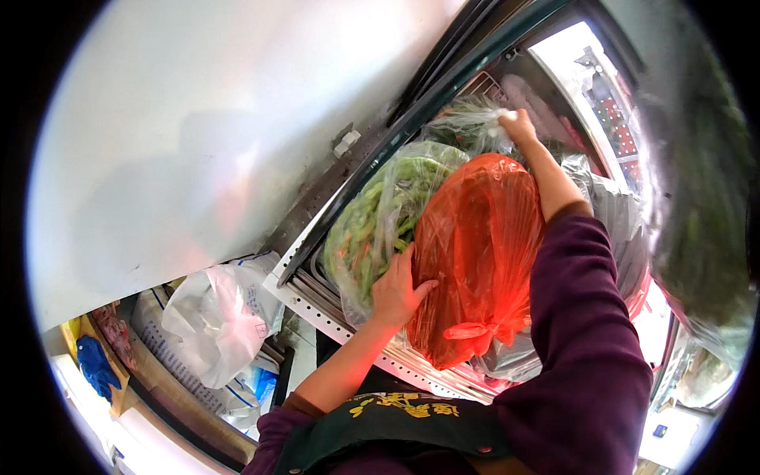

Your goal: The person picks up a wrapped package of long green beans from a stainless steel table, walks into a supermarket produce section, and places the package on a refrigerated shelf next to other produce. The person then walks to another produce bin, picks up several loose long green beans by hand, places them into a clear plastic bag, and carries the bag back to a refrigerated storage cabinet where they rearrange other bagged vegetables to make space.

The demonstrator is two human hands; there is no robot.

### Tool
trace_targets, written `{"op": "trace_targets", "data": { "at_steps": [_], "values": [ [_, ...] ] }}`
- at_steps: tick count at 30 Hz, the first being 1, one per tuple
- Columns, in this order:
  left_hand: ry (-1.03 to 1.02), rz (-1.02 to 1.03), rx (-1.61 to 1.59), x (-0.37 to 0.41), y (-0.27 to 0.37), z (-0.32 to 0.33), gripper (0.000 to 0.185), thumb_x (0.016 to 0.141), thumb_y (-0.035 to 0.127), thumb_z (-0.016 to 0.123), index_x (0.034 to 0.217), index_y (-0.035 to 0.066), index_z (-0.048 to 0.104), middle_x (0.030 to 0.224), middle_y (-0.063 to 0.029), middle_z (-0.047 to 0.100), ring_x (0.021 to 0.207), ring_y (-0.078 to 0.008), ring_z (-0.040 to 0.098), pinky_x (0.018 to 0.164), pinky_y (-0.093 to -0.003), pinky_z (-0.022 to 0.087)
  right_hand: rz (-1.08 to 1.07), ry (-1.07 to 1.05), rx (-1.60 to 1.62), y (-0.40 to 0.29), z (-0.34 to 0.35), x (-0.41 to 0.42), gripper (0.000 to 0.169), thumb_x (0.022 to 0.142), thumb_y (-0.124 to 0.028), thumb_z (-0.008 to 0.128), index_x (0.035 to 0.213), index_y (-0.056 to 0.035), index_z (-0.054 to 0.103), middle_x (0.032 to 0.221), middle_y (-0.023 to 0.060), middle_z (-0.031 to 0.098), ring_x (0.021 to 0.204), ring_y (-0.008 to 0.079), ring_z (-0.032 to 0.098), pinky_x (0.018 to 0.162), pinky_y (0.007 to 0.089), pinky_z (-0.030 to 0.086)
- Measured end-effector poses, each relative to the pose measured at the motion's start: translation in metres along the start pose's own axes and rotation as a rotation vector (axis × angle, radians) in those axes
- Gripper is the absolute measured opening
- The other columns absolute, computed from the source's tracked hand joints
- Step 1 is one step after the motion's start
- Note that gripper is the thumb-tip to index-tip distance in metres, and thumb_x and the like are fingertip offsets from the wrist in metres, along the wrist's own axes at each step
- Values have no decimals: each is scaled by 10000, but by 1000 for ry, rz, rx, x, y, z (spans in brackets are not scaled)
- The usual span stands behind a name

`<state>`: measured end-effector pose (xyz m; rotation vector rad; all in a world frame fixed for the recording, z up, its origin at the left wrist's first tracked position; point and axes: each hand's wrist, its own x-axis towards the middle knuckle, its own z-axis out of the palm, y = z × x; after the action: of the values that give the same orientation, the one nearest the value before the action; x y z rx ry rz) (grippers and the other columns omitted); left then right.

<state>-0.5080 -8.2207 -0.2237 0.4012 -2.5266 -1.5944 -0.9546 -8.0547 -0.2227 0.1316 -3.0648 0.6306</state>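
My left hand [399, 292] rests between a clear plastic bag of long green peppers or beans [374, 208] and a red plastic bag [481, 249], its fingers spread and touching the bags. The red bag is knotted at its near end; its contents cannot be made out. Further away, my right hand [518, 126] is closed on the gathered top of a clear plastic bag of leafy greens [469, 122]. These bags lie together inside an open refrigerated cabinet.
The cabinet's dark edge [409, 133] runs beside a white wall [178, 130]. Translucent bags [617, 219] sit to the right. At lower left lie a knotted white bag [214, 320] and a blue glove [97, 365]. A perforated metal edge [314, 317] runs along the near side.
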Motion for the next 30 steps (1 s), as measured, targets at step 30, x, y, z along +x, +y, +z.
{"op": "trace_targets", "data": {
  "at_steps": [30],
  "values": [
    [-1062,-566,-1541,-68,111,-27,709,754,69,557,1429,98,340,1414,-104,408,1248,-251,462,1050,-357,374,592,-76,1649,21,-226,-653,469,644,-134,579,1092,-108,444,980,44,530,872,178,552,735,306,472]
  ]
}}
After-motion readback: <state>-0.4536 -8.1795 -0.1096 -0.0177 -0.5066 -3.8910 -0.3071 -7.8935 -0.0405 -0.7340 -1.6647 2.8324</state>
